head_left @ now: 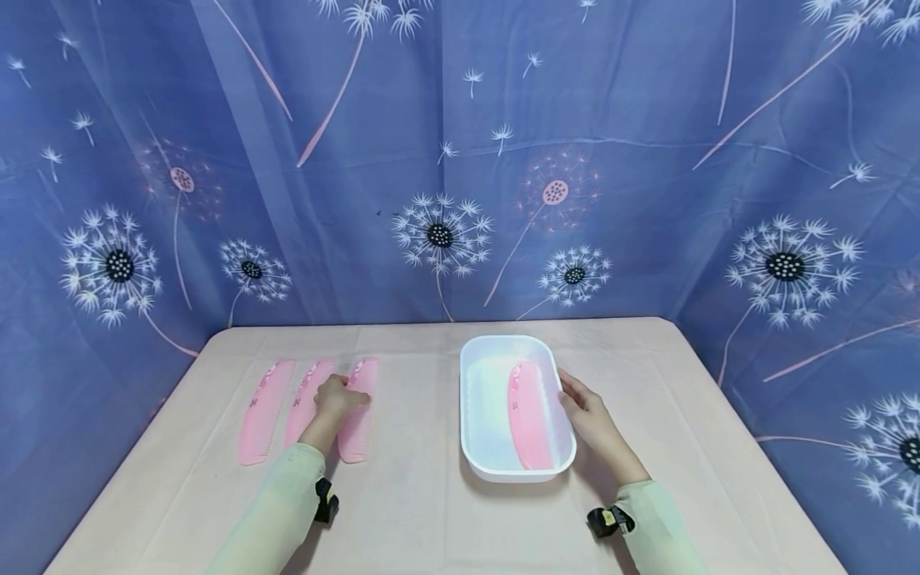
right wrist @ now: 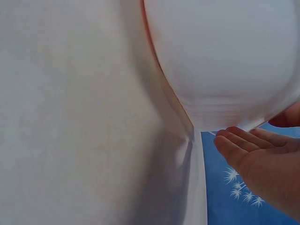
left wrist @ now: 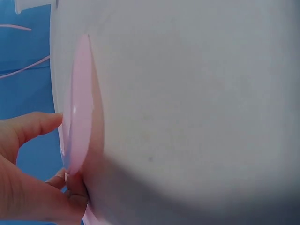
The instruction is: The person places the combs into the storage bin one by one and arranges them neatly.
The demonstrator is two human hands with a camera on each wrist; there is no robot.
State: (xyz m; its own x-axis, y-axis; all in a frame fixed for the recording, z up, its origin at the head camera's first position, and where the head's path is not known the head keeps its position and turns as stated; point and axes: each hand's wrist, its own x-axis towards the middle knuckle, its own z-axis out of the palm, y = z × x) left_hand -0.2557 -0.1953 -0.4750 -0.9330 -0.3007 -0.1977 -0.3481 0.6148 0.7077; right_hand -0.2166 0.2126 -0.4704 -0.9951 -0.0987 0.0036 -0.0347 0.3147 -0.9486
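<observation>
On the left side of the table, three pink combs lie apart in a row, their long axes pointing away from me. My left hand (head_left: 339, 399) is at the rightmost comb (head_left: 354, 438), thumb on one long edge and fingers at the other, pinching it. In the left wrist view that comb (left wrist: 83, 103) is seen edge-on between thumb and fingers. Beside it lie the middle comb (head_left: 302, 411) and the leftmost comb (head_left: 262, 419). My right hand (head_left: 591, 419) holds the right wall of a white plastic tub (head_left: 477, 471), thumb by the rim. Another pink comb (head_left: 529, 415) lies inside the tub.
A pale pink cloth covers the table (head_left: 424, 519). Behind it and along both sides hangs a blue curtain (head_left: 503, 263) with dandelion prints. A black strap device is worn on the left wrist (head_left: 326, 501) and on the right wrist (head_left: 611, 521).
</observation>
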